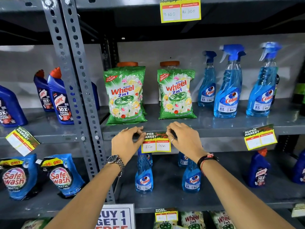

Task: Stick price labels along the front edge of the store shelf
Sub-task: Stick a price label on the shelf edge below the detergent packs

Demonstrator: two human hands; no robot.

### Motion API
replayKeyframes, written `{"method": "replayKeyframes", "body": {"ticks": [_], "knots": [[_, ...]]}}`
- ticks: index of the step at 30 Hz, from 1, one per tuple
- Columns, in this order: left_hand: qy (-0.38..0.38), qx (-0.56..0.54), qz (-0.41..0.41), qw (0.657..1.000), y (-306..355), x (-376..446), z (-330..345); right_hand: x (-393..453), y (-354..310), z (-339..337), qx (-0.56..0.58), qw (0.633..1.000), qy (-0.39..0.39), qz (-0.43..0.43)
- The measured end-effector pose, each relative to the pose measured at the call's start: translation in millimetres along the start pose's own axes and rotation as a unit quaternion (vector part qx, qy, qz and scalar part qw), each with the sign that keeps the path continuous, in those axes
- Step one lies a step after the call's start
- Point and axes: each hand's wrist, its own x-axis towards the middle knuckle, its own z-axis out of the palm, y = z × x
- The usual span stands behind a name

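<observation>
A yellow-bordered price label (156, 143) with handwritten prices hangs on the front edge of the grey shelf (214, 132), below two green Wheel detergent bags (125, 95). My left hand (127, 142) pinches the label's top left corner against the edge. My right hand (183, 138) presses its top right corner. Another label (260, 138) hangs on the same edge further right. One more label (180, 9) hangs from the shelf above.
Blue Colin spray bottles (228, 83) stand right of the detergent bags. Harpic bottles (60, 98) sit on the left bay behind a perforated upright (79, 76). A tilted label (22, 140) hangs on the left shelf edge. Safewash pouches (61, 176) sit below.
</observation>
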Motion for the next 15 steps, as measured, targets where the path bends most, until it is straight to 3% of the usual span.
{"method": "replayKeyframes", "body": {"ticks": [15], "knots": [[0.016,-0.044,-0.089,0.995,6.5,8.7,-3.9,10.9,-10.5,17.2,-0.004,0.995,0.071,0.069]]}}
